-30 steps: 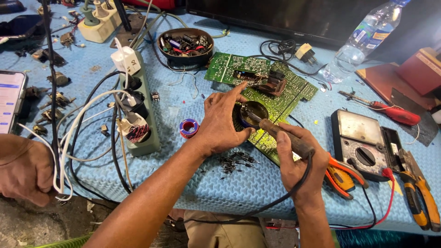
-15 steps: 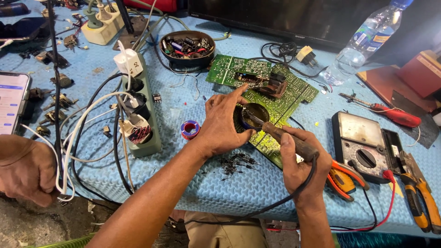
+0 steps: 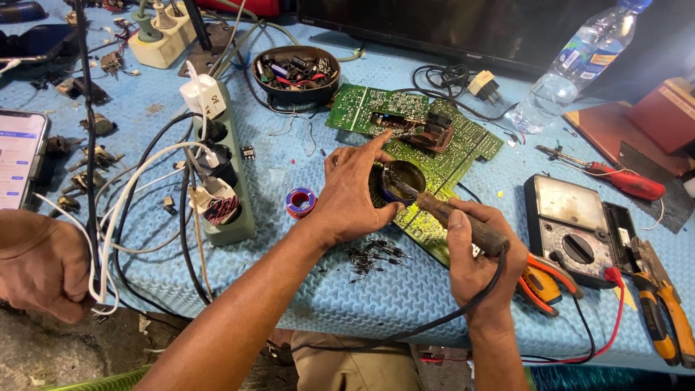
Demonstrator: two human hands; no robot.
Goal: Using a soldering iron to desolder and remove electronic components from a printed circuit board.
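My left hand (image 3: 355, 194) grips a small round dark tin (image 3: 405, 176) that rests on a green circuit board (image 3: 441, 156), with the index finger stretched out toward the board. My right hand (image 3: 479, 255) is closed around the brown handle of a soldering iron (image 3: 452, 216). The iron's tip reaches into the tin, and its black cable loops down off the table's front edge. Several small dark components (image 3: 373, 255) lie in a loose heap on the blue mat just below my left hand.
On the left are a green power strip (image 3: 232, 210) with tangled cables, a solder spool (image 3: 300, 201) and a phone (image 3: 18, 156). A multimeter (image 3: 572, 232), orange pliers (image 3: 544, 281) and red screwdriver (image 3: 628, 181) lie right. A parts bowl (image 3: 295, 72) and water bottle (image 3: 572, 69) stand behind.
Both hands keep their hold on the tin and the iron. The iron's tip stays in the tin with only slight shifts.
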